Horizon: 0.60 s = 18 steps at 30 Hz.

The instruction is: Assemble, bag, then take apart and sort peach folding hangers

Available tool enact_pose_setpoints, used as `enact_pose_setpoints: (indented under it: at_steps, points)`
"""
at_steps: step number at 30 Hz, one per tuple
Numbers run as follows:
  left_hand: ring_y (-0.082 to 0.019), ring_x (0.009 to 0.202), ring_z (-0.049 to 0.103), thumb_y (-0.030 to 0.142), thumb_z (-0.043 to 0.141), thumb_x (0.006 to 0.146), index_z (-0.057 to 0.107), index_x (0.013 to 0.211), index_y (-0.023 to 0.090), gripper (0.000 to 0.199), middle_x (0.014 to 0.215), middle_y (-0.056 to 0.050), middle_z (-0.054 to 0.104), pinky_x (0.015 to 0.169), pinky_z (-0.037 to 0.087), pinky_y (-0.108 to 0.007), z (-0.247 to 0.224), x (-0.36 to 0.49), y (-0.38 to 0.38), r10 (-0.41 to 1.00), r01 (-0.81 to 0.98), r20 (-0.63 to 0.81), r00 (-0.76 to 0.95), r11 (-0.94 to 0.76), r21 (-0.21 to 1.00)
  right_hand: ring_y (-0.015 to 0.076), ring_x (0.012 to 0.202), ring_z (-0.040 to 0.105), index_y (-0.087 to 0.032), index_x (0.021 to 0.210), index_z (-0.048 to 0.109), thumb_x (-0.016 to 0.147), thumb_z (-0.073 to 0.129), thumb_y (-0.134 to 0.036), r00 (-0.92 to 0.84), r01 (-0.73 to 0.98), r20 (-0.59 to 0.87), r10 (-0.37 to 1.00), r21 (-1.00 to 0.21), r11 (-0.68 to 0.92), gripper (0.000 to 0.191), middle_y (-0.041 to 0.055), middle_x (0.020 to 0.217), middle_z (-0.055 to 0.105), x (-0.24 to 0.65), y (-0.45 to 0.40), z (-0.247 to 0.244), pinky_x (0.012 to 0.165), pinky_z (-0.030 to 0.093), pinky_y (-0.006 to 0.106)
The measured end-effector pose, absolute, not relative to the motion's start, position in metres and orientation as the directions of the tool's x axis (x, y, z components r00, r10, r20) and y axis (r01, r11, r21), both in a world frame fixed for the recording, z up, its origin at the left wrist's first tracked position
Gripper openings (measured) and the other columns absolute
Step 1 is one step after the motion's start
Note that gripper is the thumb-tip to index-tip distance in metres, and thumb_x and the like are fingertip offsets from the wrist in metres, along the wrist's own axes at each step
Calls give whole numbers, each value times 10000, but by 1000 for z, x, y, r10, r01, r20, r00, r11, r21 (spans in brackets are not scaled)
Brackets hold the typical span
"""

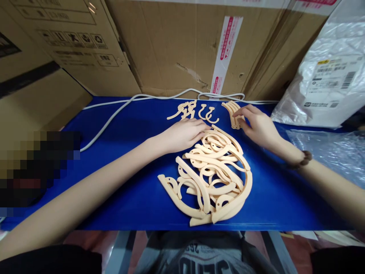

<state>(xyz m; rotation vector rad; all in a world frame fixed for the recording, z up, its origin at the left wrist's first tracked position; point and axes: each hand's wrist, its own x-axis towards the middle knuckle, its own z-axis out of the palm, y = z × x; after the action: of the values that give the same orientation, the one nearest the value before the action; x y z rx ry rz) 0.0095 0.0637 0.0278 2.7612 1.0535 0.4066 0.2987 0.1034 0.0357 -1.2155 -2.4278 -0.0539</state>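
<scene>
A loose pile of curved beige hanger parts (212,186) lies in the middle of the blue table. My left hand (184,134) rests at the far left side of this pile, its fingers stretched toward the topmost parts; the fingertips touch them. To the right, my right hand (261,125) is at a neat row of slim curved hanger arms (232,114), with index finger and thumb apart at the row's right side. Between the hands, farther back, lie two loose beige hooks (210,114). A small heap of more hooks (185,108) sits just beyond my left hand.
Cardboard boxes (171,45) stand along the back and left. A white cable (114,114) runs across the table's rear. On the right are a white plastic parcel (319,83) and a clear plastic bag (336,152). The table's front edge (148,227) is close to my body.
</scene>
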Motion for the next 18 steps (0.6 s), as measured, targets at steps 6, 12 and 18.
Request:
enact_pose_setpoints:
  at_steps: [6, 12, 18]
  points:
    - [-281, 1263, 617, 338, 355, 1104, 604, 1381, 140, 422, 1368, -129, 657, 1084, 466, -452, 27, 15, 41, 666, 636, 254, 701, -745, 200, 255, 877, 663, -207, 988, 682, 1018, 511, -397, -588, 657, 373, 717, -297, 693, 257, 93, 937, 703, 265, 63, 46, 770, 503, 389]
    - [-290, 1326, 575, 358, 326, 1106, 585, 1430, 146, 465, 1471, -132, 601, 1133, 429, -469, 18, 11, 29, 696, 657, 274, 664, -718, 230, 288, 1001, 654, -203, 1042, 714, 1033, 501, -421, -696, 581, 344, 631, -248, 775, 305, 132, 1075, 688, 262, 45, 39, 882, 514, 448]
    - [-276, 1364, 553, 390, 314, 1107, 608, 1390, 146, 475, 1481, -132, 600, 1140, 430, -454, 11, 6, 30, 688, 646, 301, 660, -725, 239, 302, 1033, 649, -207, 1089, 736, 1029, 508, -405, -714, 559, 332, 617, -259, 787, 308, 148, 1126, 674, 266, 44, 34, 905, 531, 476]
